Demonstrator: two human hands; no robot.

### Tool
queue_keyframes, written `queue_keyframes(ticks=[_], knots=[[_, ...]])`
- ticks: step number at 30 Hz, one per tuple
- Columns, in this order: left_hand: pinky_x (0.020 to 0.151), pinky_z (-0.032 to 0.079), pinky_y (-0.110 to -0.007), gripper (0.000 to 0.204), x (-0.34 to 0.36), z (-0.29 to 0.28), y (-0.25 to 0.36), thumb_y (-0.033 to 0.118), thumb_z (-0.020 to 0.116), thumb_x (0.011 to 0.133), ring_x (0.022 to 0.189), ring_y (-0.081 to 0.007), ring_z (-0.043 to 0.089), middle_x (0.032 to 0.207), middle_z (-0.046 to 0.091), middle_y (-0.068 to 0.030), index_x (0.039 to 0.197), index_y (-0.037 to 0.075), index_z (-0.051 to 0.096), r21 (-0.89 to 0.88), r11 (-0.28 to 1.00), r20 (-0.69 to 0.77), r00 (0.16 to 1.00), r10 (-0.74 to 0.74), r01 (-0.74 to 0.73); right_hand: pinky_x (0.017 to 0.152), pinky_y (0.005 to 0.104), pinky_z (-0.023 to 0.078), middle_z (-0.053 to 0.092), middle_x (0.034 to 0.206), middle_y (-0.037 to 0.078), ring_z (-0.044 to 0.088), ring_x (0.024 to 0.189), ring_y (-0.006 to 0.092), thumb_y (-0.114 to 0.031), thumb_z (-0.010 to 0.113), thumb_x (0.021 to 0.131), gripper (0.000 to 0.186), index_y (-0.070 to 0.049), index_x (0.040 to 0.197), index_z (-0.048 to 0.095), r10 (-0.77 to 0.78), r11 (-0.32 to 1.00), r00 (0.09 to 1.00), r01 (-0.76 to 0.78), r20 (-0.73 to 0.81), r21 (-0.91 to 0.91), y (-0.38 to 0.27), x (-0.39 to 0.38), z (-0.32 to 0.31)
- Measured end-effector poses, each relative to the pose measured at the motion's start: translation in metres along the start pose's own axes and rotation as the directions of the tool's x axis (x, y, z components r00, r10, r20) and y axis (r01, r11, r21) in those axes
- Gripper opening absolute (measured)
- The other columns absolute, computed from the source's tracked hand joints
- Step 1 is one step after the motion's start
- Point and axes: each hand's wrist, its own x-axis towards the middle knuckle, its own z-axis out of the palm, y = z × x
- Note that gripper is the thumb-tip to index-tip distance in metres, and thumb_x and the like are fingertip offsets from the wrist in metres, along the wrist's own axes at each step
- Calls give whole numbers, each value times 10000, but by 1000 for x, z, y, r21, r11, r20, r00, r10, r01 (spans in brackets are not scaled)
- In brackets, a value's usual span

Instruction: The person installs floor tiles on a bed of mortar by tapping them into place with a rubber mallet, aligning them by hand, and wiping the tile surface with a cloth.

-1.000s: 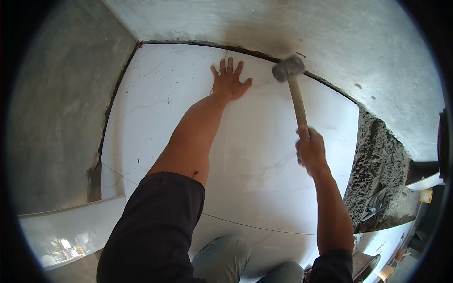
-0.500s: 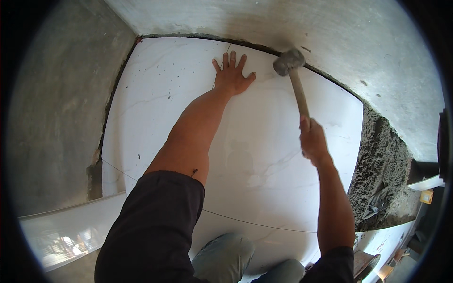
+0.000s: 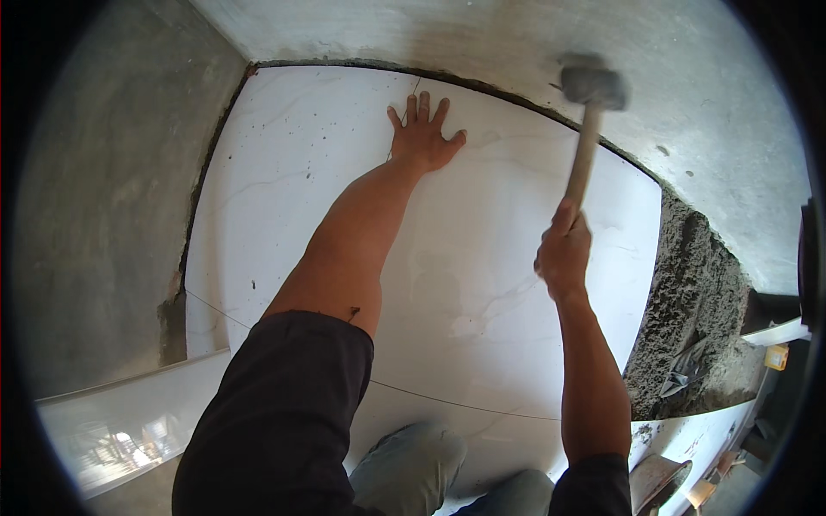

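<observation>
My left hand [image 3: 423, 143] lies flat with fingers spread on a glossy white floor tile [image 3: 490, 275], over the thin seam toward the back wall. In my right hand [image 3: 565, 254] is the wooden handle of a mallet, fingers wrapped round it. The dark mallet head [image 3: 594, 84] is raised toward the far right, blurred by motion, and appears in front of the grey wall. Faint veins run across the tile, and small dark specks dot the tile left of my left hand.
Bare grey walls [image 3: 120, 198] rise at the left and back, with a dark gap along the tile edges. Rough wet mortar [image 3: 688, 301] lies right of the tile, a crumpled plastic scrap [image 3: 680, 378] on it. My jeans-covered knees [image 3: 413, 469] rest at the near edge.
The mallet has swung up and to the right, away from the tile near the back wall. My right forearm has shifted slightly left; my left hand has stayed put.
</observation>
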Motion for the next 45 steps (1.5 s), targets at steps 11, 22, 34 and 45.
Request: queue_keyframes(ticks=[11,22,34,45], knots=[[1118,44,-615,758,-1,4,0,619,322,906,1456,-336,58,1572,119,-152,1513,186,187,7,1000,-9,1000,-3,3,315,270,308,392,545,-9,364,359,83,-438,423,997,428,-44,833,456,190,982,960,-182,206,-58,-1,6,-24],[1117,55,-616,758,5,4,-4,622,314,909,1454,-339,67,1570,128,-154,1513,183,185,29,1000,-21,1000,-8,9,316,264,314,372,532,-16,354,364,79,-471,421,989,452,-54,820,459,253,963,905,-200,341,-183,-7,8,-48],[1131,31,-592,765,1,5,-3,624,320,906,1460,-323,40,1576,106,-142,1516,187,171,13,1000,-2,1000,-10,10,310,264,329,392,522,-17,384,343,85,-475,423,988,490,-35,772,440,92,990,990,-102,105,95,14,-3,-21],[1128,37,-596,756,-1,5,-1,626,313,908,1458,-325,58,1574,119,-145,1516,198,178,21,1000,-3,1000,-9,9,301,236,260,335,505,-34,305,347,49,-493,429,981,478,-58,785,426,256,915,962,-271,90,298,26,-15,-26]])
